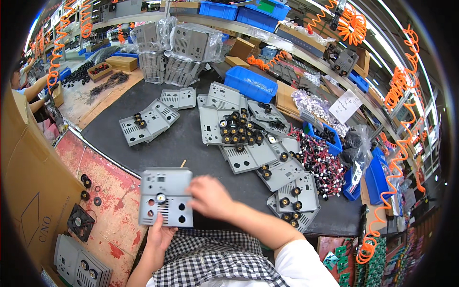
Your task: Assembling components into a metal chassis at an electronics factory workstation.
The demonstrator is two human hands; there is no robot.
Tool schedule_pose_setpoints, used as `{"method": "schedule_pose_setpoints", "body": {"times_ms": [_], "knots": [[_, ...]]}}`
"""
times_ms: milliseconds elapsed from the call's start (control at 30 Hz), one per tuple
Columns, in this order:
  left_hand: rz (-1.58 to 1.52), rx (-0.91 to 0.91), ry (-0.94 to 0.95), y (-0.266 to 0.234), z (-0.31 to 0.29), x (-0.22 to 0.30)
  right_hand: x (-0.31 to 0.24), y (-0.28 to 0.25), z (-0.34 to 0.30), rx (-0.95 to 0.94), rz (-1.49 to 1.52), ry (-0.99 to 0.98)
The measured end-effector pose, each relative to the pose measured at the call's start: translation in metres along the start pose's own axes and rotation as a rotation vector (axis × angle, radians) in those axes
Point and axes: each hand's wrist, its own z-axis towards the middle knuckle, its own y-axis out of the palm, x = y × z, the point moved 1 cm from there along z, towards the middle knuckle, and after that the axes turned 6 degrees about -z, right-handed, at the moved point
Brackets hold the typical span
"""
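Observation:
My left hand (161, 235) grips a grey panel (174, 184) by its lower edge, thumb on the face. The panel has slots, small cutouts and round holes. A black round part with a brass-coloured centre (160, 197) sits near its middle. Close by the panel's right edge, my right hand (209, 197) is smeared by motion, so its fingers and anything in them cannot be made out. Further off, more grey panels (246, 160) lie overlapped on the dark table (114, 107). A heap of black round parts with brass centres (239, 129) rests on them.
At right lie a pile of red, black and white wires (319, 165) and a blue bin of black parts (334, 143). Bagged panel stacks (189, 43) stand at the back. A cardboard box (36, 191) and a black fan (80, 222) are at left. Orange coiled hoses (399, 91) hang down.

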Motion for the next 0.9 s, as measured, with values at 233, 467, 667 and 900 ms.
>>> {"method": "schedule_pose_setpoints", "body": {"times_ms": [233,467,667,900], "knots": [[-0.106,0.081,0.065,-0.003,-0.019,-0.011,0.142,-0.025,0.009,0.105,-0.413,0.562],[-0.112,0.02,0.003,-0.014,-0.013,-0.01,0.172,-0.022,-0.003,0.172,-0.455,0.526],[-0.009,-0.175,-0.056,-0.012,-0.019,-0.007,0.162,-0.027,0.002,0.032,-0.399,0.632],[0.082,-0.054,-0.104,-0.017,-0.038,-0.002,0.203,-0.07,-0.008,0.167,-0.541,0.937]]}}
